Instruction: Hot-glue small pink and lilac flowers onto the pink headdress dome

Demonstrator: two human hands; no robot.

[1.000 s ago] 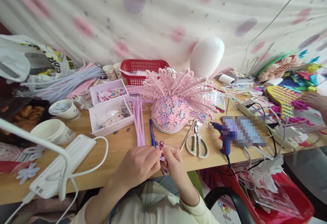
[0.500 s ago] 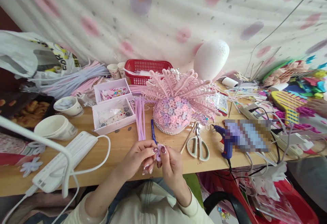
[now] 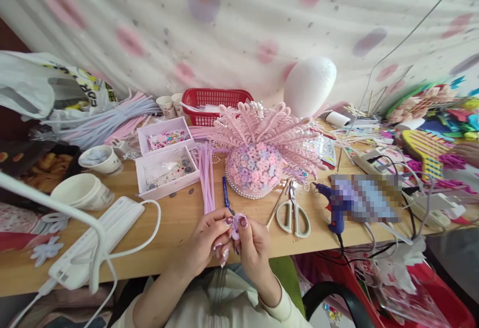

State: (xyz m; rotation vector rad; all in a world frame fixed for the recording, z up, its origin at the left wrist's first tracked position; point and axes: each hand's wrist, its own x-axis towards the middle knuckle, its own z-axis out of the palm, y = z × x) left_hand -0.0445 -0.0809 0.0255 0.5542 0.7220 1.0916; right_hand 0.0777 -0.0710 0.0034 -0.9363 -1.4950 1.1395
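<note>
Between my fingertips sits a small looped lilac pipe-cleaner flower (image 3: 235, 226), partly hidden by the fingers. My left hand (image 3: 207, 238) pinches it from one side, and my right hand (image 3: 253, 242) presses it with the thumb from the other. Just beyond them a blue pen (image 3: 226, 192) lies on the wooden table (image 3: 179, 233), beside a bundle of lilac pipe cleaners (image 3: 207, 176). Behind the hands stands a dome covered in small fuzzy flowers (image 3: 256, 168), edged with pearls and topped by pink feather-like sprays (image 3: 258, 126). Scissors (image 3: 293, 213) rest right of my right hand.
A blue glue gun (image 3: 336, 213) stands at right among cables. On the left are a white power strip (image 3: 99, 241), paper cups (image 3: 80, 191) and bead boxes (image 3: 167, 173). A red basket (image 3: 217, 98) and white foam head (image 3: 310, 86) stand behind. Another person's hand (image 3: 467, 152) shows far right.
Both hands remain on the lilac flower, its loops now showing more between the fingertips. The fingers have shifted slightly, and the whole view has moved a little.
</note>
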